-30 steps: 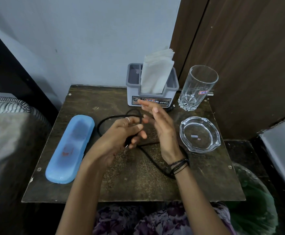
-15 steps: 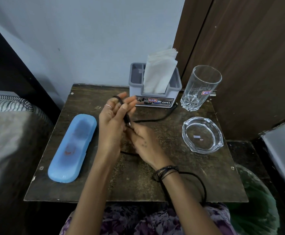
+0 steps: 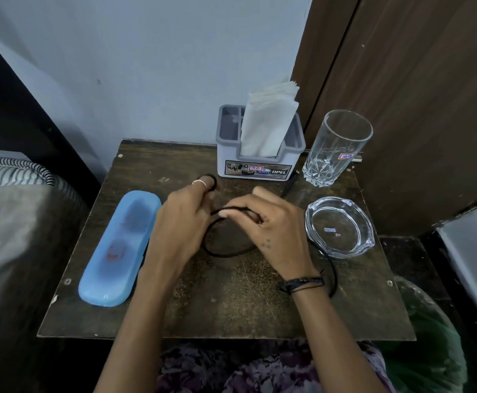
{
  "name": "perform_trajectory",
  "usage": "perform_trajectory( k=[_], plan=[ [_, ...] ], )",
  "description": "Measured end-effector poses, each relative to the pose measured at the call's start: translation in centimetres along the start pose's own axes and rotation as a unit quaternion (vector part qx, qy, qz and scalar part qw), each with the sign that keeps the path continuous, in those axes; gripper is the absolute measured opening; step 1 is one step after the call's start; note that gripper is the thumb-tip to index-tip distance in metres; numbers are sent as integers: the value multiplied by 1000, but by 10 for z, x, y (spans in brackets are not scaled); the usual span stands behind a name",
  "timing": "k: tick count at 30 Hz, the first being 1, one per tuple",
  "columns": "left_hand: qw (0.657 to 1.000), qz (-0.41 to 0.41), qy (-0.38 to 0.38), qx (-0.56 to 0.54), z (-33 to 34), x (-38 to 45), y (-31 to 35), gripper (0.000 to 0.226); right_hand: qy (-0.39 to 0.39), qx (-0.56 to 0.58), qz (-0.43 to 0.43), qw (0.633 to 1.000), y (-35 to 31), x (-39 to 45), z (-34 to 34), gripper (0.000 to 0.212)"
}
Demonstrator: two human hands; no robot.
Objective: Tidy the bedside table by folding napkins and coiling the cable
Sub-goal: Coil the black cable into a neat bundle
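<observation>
A thin black cable (image 3: 223, 253) lies in a loop on the dark wooden bedside table (image 3: 231, 307). My left hand (image 3: 184, 222) is palm down over the loop's left side, and the cable wraps round its fingers near the ring. My right hand (image 3: 271, 222) pinches the cable at the top of the loop. More cable trails past my right wrist toward the table's right side. White napkins (image 3: 268, 120) stand upright in a grey holder (image 3: 260, 163) at the back.
A long blue plastic case (image 3: 118, 248) lies at the left. A tall empty glass (image 3: 336, 148) stands at the back right, with a glass ashtray (image 3: 340, 226) in front of it. A bed edge is left, a green-lined bin lower right.
My left hand has turned from palm up to palm down and lowered toward the table. My right hand moved up and right over the cable, which now forms a loop between the hands.
</observation>
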State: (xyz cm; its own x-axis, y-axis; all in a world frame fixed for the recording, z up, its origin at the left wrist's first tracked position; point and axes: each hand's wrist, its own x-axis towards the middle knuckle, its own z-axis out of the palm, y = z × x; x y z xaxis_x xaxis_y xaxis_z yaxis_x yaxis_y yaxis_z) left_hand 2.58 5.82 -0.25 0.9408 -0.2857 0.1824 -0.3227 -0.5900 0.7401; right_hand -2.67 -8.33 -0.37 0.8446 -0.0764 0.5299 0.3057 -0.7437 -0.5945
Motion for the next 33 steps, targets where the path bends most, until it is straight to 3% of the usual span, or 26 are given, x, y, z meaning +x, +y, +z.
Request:
perform_trajectory(
  k=[3, 6, 9, 12, 14, 15, 18, 21, 23, 25, 28, 30, 33],
  plan=[
    [976, -82, -74, -187, 1, 5, 0, 17, 31, 29, -2, 999, 4, -1, -1, 17],
    [913, -135, -180, -340, -3, 9, 5, 35, 48, 34, 47, 997, 14, 1, 0, 28],
    [850, -120, -276, -433, -6, 5, 8, 38, 21, 103, 87, 991, 16, 1, 6, 34],
    [764, -101, -251, -585, -3, 0, 8, 35, -10, 154, 116, 981, 10, 2, 15, 32],
    [718, -75, -176, -669, -2, 2, 8, 38, -68, 122, 148, 979, 9, 3, 18, 28],
    [711, -62, -132, -687, -3, 4, 8, 38, -109, 90, 155, 978, 8, 2, 20, 26],
    [759, -43, 0, -650, 2, 9, 5, 26, -189, 23, 110, 976, 1, -2, 24, 17],
    [838, -37, 89, -536, 9, 10, 3, 38, -230, 45, 67, 970, -8, -2, 23, 18],
    [919, 9, 109, -378, 11, 8, -2, 52, -224, 51, 33, 973, -10, -1, 22, 21],
    [981, 59, 78, -166, 9, 6, -8, 55, -167, 2, -14, 986, -12, 0, 21, 13],
    [997, 64, 40, 27, 2, 0, -7, 30, -28, -129, -53, 990, -8, 1, 18, 10],
    [998, 49, 20, 21, -3, -1, -1, 28, 36, -163, -60, 984, -5, 0, 16, 14],
    [999, 25, -4, -25, -12, 2, 4, 34, 64, -145, -59, 986, -2, -2, 15, 19]
  ],
)
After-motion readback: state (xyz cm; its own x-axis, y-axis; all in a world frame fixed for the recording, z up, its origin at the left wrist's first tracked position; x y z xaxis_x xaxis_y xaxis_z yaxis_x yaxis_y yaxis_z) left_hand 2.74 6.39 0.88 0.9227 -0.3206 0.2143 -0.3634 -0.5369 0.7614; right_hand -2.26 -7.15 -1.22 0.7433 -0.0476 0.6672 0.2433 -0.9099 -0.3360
